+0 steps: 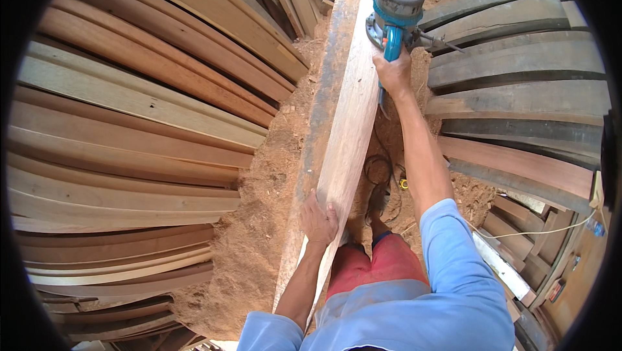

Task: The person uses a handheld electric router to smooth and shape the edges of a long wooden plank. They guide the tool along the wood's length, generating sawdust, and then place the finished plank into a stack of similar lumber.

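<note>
A long pale wooden board (pixel 353 118) runs away from me, lying on a worn, wider plank (pixel 326 85). At its far end my right hand (pixel 395 74) is closed around the teal handle of a router (pixel 400 2) with a dark round top. The router's base sits on or just over the board; its bit is hidden. A thin metal rod sticks out from its right side. Nearer to me, my left hand (pixel 319 223) lies on the board with fingers stretched forward and thumb apart, holding nothing.
Stacked brown planks (pixel 149 111) fan along the left. Greyer boards (pixel 518 101) are piled on the right, with offcuts (pixel 512 234) below them. Sawdust (pixel 259 247) covers the floor. A dark cord (pixel 382 160) loops near my feet, beside a small yellow item (pixel 403 184).
</note>
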Available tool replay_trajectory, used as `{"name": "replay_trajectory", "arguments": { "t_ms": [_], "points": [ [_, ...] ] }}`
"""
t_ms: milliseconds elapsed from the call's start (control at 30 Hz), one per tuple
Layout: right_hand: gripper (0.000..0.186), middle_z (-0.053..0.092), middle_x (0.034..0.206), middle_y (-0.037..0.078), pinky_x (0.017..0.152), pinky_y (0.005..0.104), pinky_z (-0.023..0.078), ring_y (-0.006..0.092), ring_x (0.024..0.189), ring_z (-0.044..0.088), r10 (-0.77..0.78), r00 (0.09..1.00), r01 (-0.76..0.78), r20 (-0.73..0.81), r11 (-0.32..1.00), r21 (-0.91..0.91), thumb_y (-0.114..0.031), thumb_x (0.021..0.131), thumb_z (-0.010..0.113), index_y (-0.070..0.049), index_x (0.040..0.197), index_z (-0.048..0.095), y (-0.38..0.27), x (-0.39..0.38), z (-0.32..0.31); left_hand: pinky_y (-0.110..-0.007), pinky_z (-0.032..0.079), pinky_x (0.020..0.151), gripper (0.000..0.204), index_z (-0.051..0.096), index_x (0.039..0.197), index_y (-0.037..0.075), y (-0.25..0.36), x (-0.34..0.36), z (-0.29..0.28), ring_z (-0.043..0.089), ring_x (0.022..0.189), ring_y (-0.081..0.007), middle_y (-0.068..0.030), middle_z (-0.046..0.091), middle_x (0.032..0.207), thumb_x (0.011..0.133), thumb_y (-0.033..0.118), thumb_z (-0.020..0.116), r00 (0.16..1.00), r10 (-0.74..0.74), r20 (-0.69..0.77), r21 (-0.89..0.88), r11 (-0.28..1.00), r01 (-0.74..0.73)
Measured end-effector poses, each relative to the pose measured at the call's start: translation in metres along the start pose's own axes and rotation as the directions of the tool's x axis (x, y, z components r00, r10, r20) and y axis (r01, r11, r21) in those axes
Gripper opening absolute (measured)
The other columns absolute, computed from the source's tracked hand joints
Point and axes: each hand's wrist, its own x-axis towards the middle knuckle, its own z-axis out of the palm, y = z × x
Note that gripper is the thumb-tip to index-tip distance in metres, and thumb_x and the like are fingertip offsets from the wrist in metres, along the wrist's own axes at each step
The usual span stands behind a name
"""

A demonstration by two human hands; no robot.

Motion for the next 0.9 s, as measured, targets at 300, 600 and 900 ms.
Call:
{"name": "replay_trajectory", "arguments": {
  "t_ms": [300,600,900],
  "points": [
    [0.028,0.060,0.080,0.011,0.071,0.0396,0.052,0.0229,0.069,0.059,-0.019,0.987,0.004,0.158,0.996,0.095,-0.009,0.081,0.068,0.001,0.105,0.057,-0.047,-0.161,-0.050,-0.053,0.037,0.104,0.063,0.037,0.152,0.000,0.003,0.004,-0.004,0.049,0.121,-0.0438,-0.0258,0.053,0.137,0.099,0.033,0.048,1.000,-0.010,-0.021,-0.038,0.999,0.009],
    [0.028,0.056,0.083,0.003,0.070,0.0295,0.049,0.0112,0.072,0.055,0.177,0.964,-0.213,0.198,0.961,0.178,-0.003,0.080,0.071,-0.003,0.103,0.055,-0.085,-0.335,-0.067,-0.054,0.040,0.101,0.059,0.041,0.147,0.000,-0.004,0.006,0.003,0.051,0.118,-0.0434,-0.0242,0.055,0.134,0.098,0.029,0.052,0.993,0.050,-0.110,-0.063,0.996,-0.057],
    [0.033,0.061,0.087,0.008,0.076,0.0367,0.052,0.0199,0.077,0.063,0.138,0.980,-0.159,0.141,0.976,0.150,-0.004,0.078,0.071,0.000,0.107,0.057,-0.072,-0.312,-0.045,-0.055,0.041,0.098,0.060,0.041,0.148,0.000,0.000,0.004,-0.002,0.053,0.116,-0.0430,-0.0239,0.056,0.131,0.097,0.030,0.054,0.993,0.054,-0.109,-0.026,0.998,-0.057]
  ]
}}
